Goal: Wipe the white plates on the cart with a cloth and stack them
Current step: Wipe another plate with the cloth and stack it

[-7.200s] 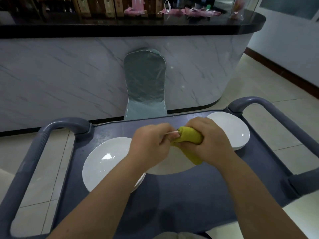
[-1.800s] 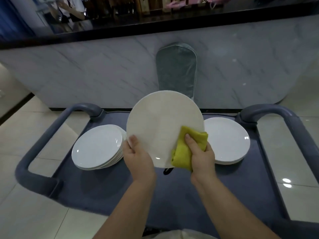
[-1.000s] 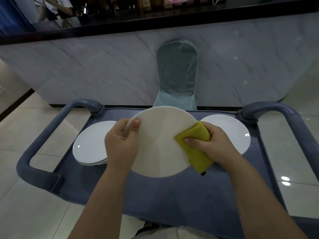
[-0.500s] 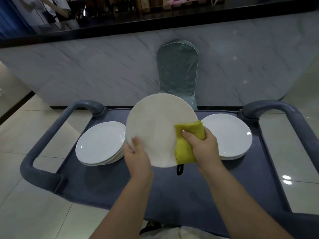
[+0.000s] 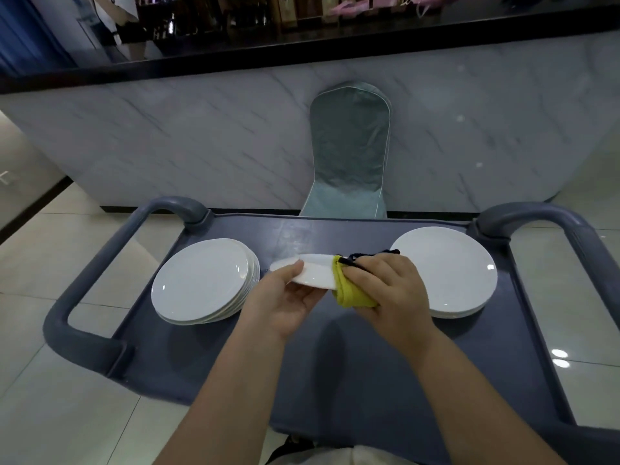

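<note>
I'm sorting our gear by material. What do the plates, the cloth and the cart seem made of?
The white plates look like glazed ceramic: smooth, glossy, with light glints; melamine is possible. The yellow cloth looks like soft matte fabric: it folds and bunches. The cart looks like moulded grey-blue plastic: dull sheen, rounded handles.

plate stacks left and right on cart (held plate between), chair behind
</note>
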Tool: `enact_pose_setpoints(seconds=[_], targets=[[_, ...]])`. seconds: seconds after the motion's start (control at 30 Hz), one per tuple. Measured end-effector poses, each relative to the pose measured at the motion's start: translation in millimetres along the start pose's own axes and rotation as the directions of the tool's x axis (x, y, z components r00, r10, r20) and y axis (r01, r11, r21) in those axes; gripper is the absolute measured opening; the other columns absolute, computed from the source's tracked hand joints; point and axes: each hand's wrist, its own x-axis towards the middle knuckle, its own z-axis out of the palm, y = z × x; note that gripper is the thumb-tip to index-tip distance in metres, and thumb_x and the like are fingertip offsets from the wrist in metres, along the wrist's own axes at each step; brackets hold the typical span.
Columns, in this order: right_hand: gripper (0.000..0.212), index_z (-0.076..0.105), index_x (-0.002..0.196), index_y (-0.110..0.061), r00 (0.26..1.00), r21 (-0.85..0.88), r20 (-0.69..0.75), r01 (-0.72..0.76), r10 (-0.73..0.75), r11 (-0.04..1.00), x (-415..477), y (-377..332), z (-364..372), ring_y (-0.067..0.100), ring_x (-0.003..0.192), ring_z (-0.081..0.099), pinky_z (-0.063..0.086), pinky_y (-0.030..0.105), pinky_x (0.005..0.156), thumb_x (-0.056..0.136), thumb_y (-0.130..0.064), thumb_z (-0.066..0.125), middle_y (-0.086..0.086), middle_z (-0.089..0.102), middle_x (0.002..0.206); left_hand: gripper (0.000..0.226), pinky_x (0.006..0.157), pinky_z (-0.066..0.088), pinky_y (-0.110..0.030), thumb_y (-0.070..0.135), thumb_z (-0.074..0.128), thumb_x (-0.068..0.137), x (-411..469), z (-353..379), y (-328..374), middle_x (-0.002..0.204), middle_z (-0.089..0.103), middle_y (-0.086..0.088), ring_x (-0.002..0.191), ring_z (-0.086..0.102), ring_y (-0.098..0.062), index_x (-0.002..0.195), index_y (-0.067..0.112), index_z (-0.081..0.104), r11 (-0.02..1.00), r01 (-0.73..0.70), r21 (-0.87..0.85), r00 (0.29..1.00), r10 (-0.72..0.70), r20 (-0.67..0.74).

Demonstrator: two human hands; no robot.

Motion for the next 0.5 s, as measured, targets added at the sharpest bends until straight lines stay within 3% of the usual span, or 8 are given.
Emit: enact_pose_setpoints(seconds=[0.07, 0.13, 0.17, 0.2, 0.27, 0.3, 0.37, 0.5], targets=[[0.031, 0.07, 0.107, -0.014, 0.996, 0.062, 0.089, -0.018, 0.012, 0.998, -1, 15, -9, 0.028, 0.092, 0.061, 0.046, 0.04, 0.08, 0.078, -0.024, 0.076, 0.003, 0.068, 0.109, 0.018, 0.07, 0.059, -0.049, 0.001, 0.05, 0.095, 3, -13, 0, 0.103, 0.069, -0.022, 0.094, 0.064, -0.033, 0.111, -0.005, 0.057, 0.999, 0.004, -0.05, 1.0, -0.003, 0.031], [0.023, 0.072, 0.097, -0.011, 0.974, 0.198, 0.132, -0.209, 0.185, 0.958, -3, 17, -20, 0.02, 0.087, 0.06, 0.047, 0.037, 0.077, 0.078, -0.023, 0.074, -0.002, 0.069, 0.097, 0.013, 0.07, 0.059, -0.043, -0.001, 0.05, 0.095, 5, -23, -1, 0.089, 0.074, -0.014, 0.09, 0.067, -0.027, 0.103, 0.001, 0.059, 0.998, -0.044, -0.049, 0.998, 0.046, 0.044], [0.016, 0.071, 0.09, -0.012, 0.91, 0.297, 0.148, -0.414, 0.387, 0.861, 1, 14, -28, 0.016, 0.082, 0.06, 0.046, 0.032, 0.074, 0.08, -0.024, 0.075, -0.006, 0.068, 0.087, 0.017, 0.071, 0.06, -0.041, -0.003, 0.05, 0.094, 5, -29, 0, 0.091, 0.075, -0.011, 0.09, 0.068, -0.024, 0.105, 0.006, 0.059, 0.995, -0.093, -0.03, 0.994, 0.094, 0.054], [0.011, 0.069, 0.084, -0.018, 0.787, 0.383, 0.163, -0.607, 0.595, 0.697, 7, 12, -32, 0.012, 0.078, 0.059, 0.045, 0.027, 0.07, 0.082, -0.026, 0.077, -0.006, 0.067, 0.082, 0.025, 0.07, 0.061, -0.039, -0.004, 0.05, 0.093, 5, -34, 0, 0.098, 0.074, -0.007, 0.092, 0.069, -0.022, 0.11, 0.011, 0.059, 0.989, -0.15, -0.003, 0.986, 0.15, 0.076], [0.015, 0.062, 0.085, -0.032, 0.562, 0.431, 0.1, -0.768, 0.821, 0.474, 23, 11, -35, 0.005, 0.081, 0.06, 0.044, 0.023, 0.068, 0.082, -0.031, 0.076, -0.011, 0.066, 0.082, 0.037, 0.07, 0.06, -0.035, -0.006, 0.052, 0.09, 2, -42, 2, 0.112, 0.071, -0.004, 0.098, 0.069, -0.021, 0.12, 0.016, 0.057, 0.968, -0.242, 0.064, 0.965, 0.233, 0.123], [0.019, 0.058, 0.09, -0.035, 0.542, 0.401, 0.095, -0.789, 0.835, 0.466, 32, 11, -32, 0.004, 0.083, 0.059, 0.046, 0.024, 0.068, 0.083, -0.031, 0.074, -0.013, 0.064, 0.088, 0.04, 0.071, 0.06, -0.034, -0.006, 0.054, 0.087, 1, -44, 1, 0.114, 0.07, -0.004, 0.099, 0.069, -0.02, 0.121, 0.016, 0.057, 0.96, -0.265, 0.089, 0.957, 0.251, 0.145], [0.033, 0.05, 0.108, -0.035, 0.605, 0.337, 0.263, -0.787, 0.751, 0.516, 55, -1, -26, 0.008, 0.094, 0.058, 0.049, 0.026, 0.072, 0.083, -0.024, 0.069, -0.009, 0.059, 0.108, 0.041, 0.072, 0.06, -0.032, -0.001, 0.059, 0.079, -1, -45, -2, 0.107, 0.073, -0.004, 0.093, 0.071, -0.019, 0.117, 0.015, 0.059, 0.963, -0.257, 0.077, 0.952, 0.239, 0.192], [0.07, 0.032, 0.14, -0.037, 0.697, 0.132, 0.599, -0.571, 0.394, 0.81, 69, -27, -16, 0.009, 0.122, 0.041, 0.039, 0.032, 0.102, 0.082, -0.037, 0.071, -0.013, 0.042, 0.138, 0.038, 0.07, 0.06, -0.031, 0.003, 0.06, 0.074, -5, -46, -3, 0.097, 0.074, -0.006, 0.083, 0.072, -0.019, 0.11, 0.014, 0.061, 0.972, -0.224, 0.065, 0.948, 0.202, 0.247]])
